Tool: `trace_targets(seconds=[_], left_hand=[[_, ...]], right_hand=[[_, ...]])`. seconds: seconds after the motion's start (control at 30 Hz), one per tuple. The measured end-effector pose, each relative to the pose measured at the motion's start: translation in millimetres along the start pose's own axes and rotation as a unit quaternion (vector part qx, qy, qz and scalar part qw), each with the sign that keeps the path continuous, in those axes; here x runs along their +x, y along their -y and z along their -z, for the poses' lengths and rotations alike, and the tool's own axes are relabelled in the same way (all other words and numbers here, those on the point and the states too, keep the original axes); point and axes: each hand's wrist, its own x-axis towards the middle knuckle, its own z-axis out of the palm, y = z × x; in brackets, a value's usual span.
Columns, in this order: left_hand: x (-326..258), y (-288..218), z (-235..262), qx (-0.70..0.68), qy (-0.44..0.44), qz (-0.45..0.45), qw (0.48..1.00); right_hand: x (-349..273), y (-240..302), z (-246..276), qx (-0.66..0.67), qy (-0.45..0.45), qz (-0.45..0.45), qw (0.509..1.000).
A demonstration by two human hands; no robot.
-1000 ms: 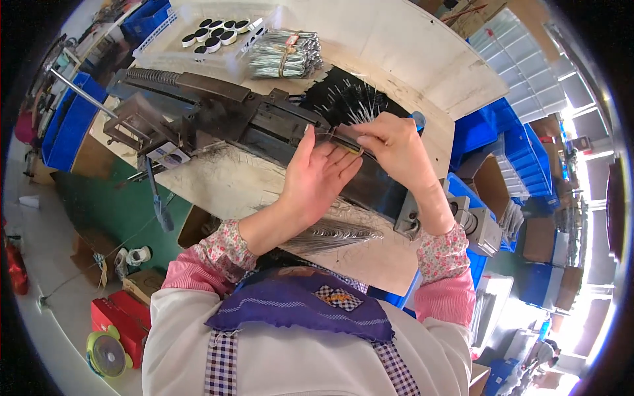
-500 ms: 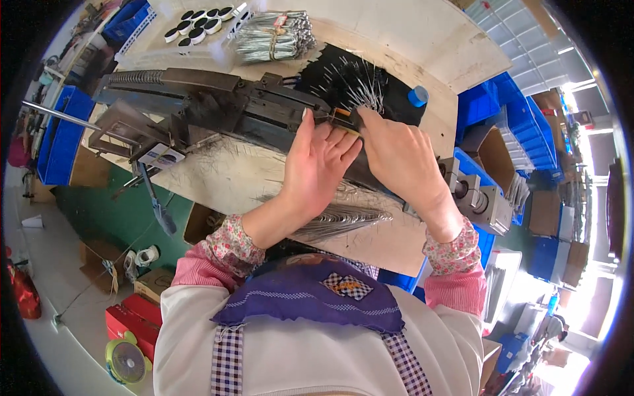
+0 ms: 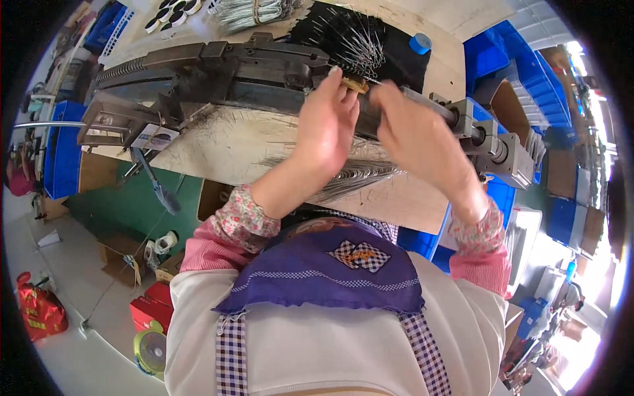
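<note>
One pale wooden worktable (image 3: 422, 204) carries a long dark metal machine (image 3: 257, 71), beyond which lies a black sheet (image 3: 406, 65) bearing a fan of thin metal rods (image 3: 360, 41). The right hand (image 3: 419, 129) is blurred, its fingers partly bent, and any hold cannot be told; the left hand (image 3: 328, 122) has its fingers nearly straight, its grip likewise uncertain. A blue cap (image 3: 420, 43) sits near the sheet's right edge, and a brass-coloured piece (image 3: 356, 85) lies at the left hand's fingertips.
</note>
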Motion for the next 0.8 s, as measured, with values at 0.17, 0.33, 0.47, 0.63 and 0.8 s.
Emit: trace_targets(seconds=[0.17, 0.33, 0.47, 0.63, 0.8], left_hand=[[4, 41, 5, 0.170, -0.007, -0.021, 0.985], [-69, 0, 33, 0.247, 0.275, 0.105, 0.923], [-119, -67, 109, 0.825, 0.078, -0.377, 0.414], [-155, -186, 226, 0.813, -0.465, -0.248, 0.247], [-182, -220, 261, 0.745, -0.559, -0.209, 0.298]], right_hand=[[-42, -34, -72, -0.035, 0.161, -0.044, 0.985], [-77, -107, -204, 0.156, 0.038, 0.001, 0.987], [-40, -55, -119, 0.009, 0.175, 0.009, 0.984], [-49, -40, -79, 0.184, -0.052, 0.045, 0.980], [-62, -36, -36, 0.298, -0.164, -0.021, 0.940]])
